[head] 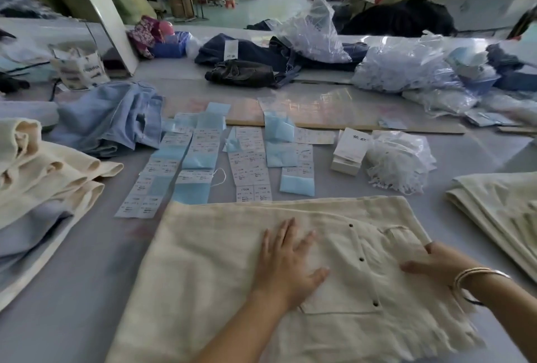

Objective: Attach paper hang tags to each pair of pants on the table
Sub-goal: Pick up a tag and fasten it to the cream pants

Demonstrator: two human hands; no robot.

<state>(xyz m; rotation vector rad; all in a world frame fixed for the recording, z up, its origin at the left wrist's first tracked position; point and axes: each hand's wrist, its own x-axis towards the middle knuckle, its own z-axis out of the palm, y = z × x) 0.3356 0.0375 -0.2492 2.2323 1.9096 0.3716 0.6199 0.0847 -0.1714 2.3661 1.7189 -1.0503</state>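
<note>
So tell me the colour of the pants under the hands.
Cream pants, clearest in the head view.
</note>
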